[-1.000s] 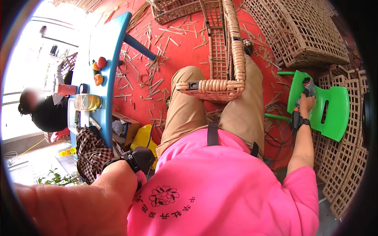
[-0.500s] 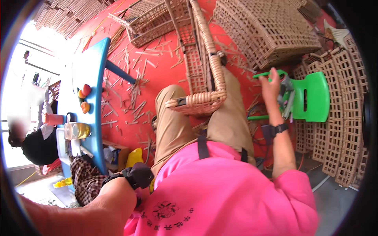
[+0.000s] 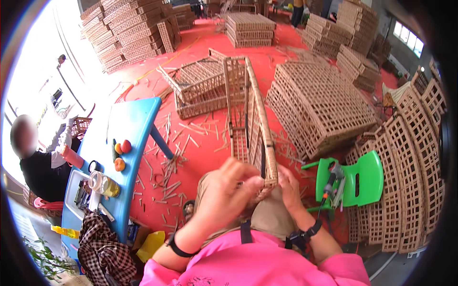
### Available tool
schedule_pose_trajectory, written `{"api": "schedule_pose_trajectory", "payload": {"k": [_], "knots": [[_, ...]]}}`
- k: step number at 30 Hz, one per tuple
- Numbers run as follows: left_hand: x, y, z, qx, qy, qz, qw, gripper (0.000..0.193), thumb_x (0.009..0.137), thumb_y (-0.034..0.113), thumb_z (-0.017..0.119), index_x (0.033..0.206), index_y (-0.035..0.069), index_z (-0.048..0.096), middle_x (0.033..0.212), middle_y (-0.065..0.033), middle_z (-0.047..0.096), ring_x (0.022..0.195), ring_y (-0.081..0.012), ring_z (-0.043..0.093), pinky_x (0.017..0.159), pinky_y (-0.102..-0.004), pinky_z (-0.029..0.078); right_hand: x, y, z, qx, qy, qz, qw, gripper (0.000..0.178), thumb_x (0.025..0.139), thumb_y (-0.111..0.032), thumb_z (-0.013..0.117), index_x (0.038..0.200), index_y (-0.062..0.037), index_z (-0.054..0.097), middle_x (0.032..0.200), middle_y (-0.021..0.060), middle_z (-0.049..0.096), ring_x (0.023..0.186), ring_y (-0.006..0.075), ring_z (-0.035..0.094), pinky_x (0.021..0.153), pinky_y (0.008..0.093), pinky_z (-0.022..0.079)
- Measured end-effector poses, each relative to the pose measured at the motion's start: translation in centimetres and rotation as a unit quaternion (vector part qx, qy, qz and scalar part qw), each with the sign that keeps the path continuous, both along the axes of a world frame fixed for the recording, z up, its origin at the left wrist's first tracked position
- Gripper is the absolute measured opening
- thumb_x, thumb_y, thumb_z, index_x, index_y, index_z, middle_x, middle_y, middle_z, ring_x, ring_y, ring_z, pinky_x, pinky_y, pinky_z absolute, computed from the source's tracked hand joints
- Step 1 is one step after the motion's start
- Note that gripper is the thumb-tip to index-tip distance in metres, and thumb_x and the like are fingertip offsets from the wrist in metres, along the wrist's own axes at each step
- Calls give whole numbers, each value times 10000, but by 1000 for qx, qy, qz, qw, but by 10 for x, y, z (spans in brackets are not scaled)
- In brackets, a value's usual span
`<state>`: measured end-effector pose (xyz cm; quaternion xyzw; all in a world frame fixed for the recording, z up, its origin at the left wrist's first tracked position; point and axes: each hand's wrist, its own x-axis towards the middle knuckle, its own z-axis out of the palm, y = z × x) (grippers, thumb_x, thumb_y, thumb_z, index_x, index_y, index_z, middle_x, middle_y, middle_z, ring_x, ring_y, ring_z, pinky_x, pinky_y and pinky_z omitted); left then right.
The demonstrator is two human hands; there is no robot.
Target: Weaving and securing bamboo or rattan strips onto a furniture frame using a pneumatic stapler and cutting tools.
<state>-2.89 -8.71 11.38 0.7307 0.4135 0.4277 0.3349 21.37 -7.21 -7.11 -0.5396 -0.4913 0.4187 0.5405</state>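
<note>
Both forearms bent inward; left hand (image 3: 229, 193) and right hand (image 3: 288, 188) each hold a closed grip on one woven frame (image 3: 250, 124)'s near end, above the lap.

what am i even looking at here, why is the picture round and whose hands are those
This is one view from a wide fisheye camera worn on a person's head, looking down, which is why straight edges bend and the frame is round. The pink sleeves at the bottom belong to that person. Their left hand and right hand both grip the near end of a long woven rattan panel resting on their lap. To the right stands a green plastic stool with a power tool on it. To the left is a blue plastic table holding fruit and small items. Stacks of similar woven panels cover the red floor.
</note>
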Motion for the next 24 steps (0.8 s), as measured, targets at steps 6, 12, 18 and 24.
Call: {"api": "schedule_pose_trajectory", "payload": {"k": [6, 12, 18, 24], "knots": [[40, 2, -66, 138, 181, 28, 973, 440, 899, 372, 744, 1168, 45, 622, 994, -157, 618, 938, -357, 621, 827, -472, 479, -38, -4, -11, 106, -42, 6, 993, 405, 1115, -288, 415, 1346, 11, 560, 1160, 145, 657, 1044, 183, 638, 904, 340, 514], [33, 9, -84, 119, 218, 113, 962, 575, 834, 453, 788, 1201, 73, 559, 910, -149, 674, 896, -356, 680, 836, -470, 498, -68, 8, -15, 141, -238, 16, 961, 385, 1083, -253, 470, 1340, 26, 536, 1258, 227, 598, 1185, 377, 580, 1020, 420, 466], [5, 33, -90, 169, 215, 226, 935, 471, 835, 409, 805, 1131, 97, 614, 656, -109, 639, 596, -328, 661, 590, -433, 503, -70, 12, -15, -58, 77, 81, 992, 551, 1033, -403, 535, 1426, -16, 542, 1353, 111, 601, 1262, 215, 554, 994, 339, 456], [-23, 51, -92, 115, 140, 301, 936, 371, 851, 355, 804, 1091, 118, 652, 610, -44, 587, 520, -211, 576, 530, -378, 447, -21, -12, -84, -276, 107, -71, 953, 556, 927, -271, 677, 1410, -26, 554, 1310, 109, 617, 1210, 234, 576, 963, 356, 476]]}}
